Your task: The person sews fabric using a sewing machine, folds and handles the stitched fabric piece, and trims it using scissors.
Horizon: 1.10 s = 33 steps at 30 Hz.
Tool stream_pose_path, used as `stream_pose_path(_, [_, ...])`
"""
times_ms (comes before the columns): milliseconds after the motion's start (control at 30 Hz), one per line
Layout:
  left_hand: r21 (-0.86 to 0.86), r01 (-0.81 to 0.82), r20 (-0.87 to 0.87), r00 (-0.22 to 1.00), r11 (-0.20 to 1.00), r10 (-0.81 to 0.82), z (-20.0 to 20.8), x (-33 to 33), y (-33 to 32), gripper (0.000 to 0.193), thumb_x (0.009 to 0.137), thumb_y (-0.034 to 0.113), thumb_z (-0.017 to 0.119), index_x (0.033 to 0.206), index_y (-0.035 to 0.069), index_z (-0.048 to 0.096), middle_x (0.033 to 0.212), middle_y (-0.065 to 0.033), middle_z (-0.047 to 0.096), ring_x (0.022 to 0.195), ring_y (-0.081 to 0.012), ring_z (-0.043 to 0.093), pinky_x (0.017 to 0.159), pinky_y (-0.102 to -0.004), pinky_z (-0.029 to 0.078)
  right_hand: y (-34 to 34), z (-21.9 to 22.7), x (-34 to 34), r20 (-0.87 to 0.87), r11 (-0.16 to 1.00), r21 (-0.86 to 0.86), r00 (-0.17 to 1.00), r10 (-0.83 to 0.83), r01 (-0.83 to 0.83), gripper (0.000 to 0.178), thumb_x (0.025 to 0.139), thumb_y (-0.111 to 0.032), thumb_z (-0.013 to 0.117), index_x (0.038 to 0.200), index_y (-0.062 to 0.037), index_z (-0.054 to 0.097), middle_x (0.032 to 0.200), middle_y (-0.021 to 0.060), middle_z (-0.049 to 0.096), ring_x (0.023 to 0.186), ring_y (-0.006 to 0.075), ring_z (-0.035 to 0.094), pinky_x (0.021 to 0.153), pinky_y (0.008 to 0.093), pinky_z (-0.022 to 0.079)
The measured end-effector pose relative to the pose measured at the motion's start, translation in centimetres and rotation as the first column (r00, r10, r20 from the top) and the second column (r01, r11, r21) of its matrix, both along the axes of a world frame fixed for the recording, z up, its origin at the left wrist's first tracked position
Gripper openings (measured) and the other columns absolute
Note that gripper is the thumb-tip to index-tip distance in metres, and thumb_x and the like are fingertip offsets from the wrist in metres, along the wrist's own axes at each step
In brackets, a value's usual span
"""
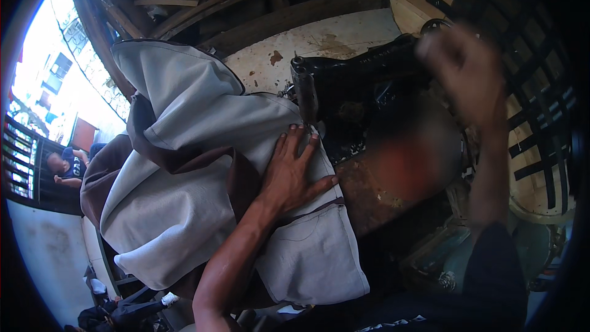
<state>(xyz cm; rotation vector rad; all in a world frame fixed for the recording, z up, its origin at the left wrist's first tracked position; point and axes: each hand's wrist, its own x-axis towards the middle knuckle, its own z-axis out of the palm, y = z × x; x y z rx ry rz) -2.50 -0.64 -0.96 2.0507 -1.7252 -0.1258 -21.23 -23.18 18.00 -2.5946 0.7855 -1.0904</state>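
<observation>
Left grip: the left hand (289, 172) lies palm down near the dial's centre, fingers spread wide, pressed flat on the cloth rather than closed around it; its forearm enters from 7 o'clock.
Right grip: the right hand (462, 67), raised at 2 o'clock near the handwheel (435, 25), is blurred; I cannot tell how far its fingers are open or whether they touch the wheel.
Grey cloth: the brown-trimmed cloth (178, 209) bunches from 8 to 10 o'clock, reaching the machine's needle end.
Sewing machine: the black machine (362, 66) stands at 1 o'clock.
Brown tabletop: the worn surface (359, 203) shows at 4 o'clock.
</observation>
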Motion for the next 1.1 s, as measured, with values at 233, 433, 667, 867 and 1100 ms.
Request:
stream_pose_path(233, [-0.029,0.04,0.003,0.999,0.999,-0.04,-1.4,-0.2,-0.7,0.096,0.081,0.056,0.081,0.151,0.001,0.045,0.153,-0.0335,0.037,0.147,-0.0525,0.032,0.122,-0.0584,0.028,-23.2,-1.6,2.7,-0.519,0.954,-0.077,0.805,-0.286,0.289,0.041,0.107,-0.034,0.052,0.119,-0.0001,0.07,0.104,0.0261,0.073,0.1,0.0367,0.073,0.088,0.043,0.055])
stream_pose_path(433, [0.011,0.033,-0.001,0.999,0.999,-0.033,-0.4,-0.2,-0.8,0.095,0.081,0.054,0.081,0.151,0.0,0.045,0.154,-0.0341,0.036,0.148,-0.0522,0.032,0.122,-0.0585,0.028,-20.5,-2.6,-2.4,-0.636,0.911,-0.36,0.662,-0.397,0.201,0.034,0.105,-0.019,0.046,0.114,-0.0009,0.073,0.111,0.0279,0.07,0.106,0.041,0.07,0.092,0.0499,0.055])
stream_pose_path(667, [0.065,0.025,-0.021,1.0,0.998,-0.024,-0.2,-0.2,-0.4,0.097,0.086,0.062,0.072,0.151,-0.005,0.044,0.157,-0.0359,0.033,0.152,-0.0494,0.027,0.126,-0.0554,0.021,-15.4,-2.8,-3.6,-0.314,0.93,0.063,0.892,-0.326,0.362,0.052,0.109,-0.042,0.039,0.116,-0.0008,0.07,0.111,0.029,0.07,0.11,0.0489,0.064,0.095,0.0532,0.049])
stream_pose_path(867, [0.039,0.022,-0.031,0.999,0.999,-0.02,-0.2,-0.6,-0.6,0.094,0.086,0.059,0.074,0.151,-0.003,0.045,0.157,-0.0352,0.034,0.151,-0.0491,0.028,0.126,-0.0549,0.022,-16.8,-3.5,-4.6,-0.281,0.901,0.002,0.865,-0.416,0.434,0.05,0.108,-0.041,0.044,0.11,-0.0004,0.071,0.111,0.0294,0.069,0.11,0.049,0.063,0.094,0.0523,0.049])
stream_pose_path(1100, [0.015,0.017,-0.037,0.999,1.0,-0.017,0.1,-1.3,-1.0,0.09,0.085,0.056,0.076,0.147,-0.003,0.051,0.157,-0.0339,0.034,0.149,-0.0483,0.032,0.126,-0.0546,0.023,-8.5,-4.6,-6.5,0.074,0.87,-0.037,0.869,-0.488,0.492,0.033,0.106,-0.03,0.052,0.114,-0.0044,0.072,0.104,0.0211,0.073,0.1,0.04,0.07,0.087,0.0469,0.054])
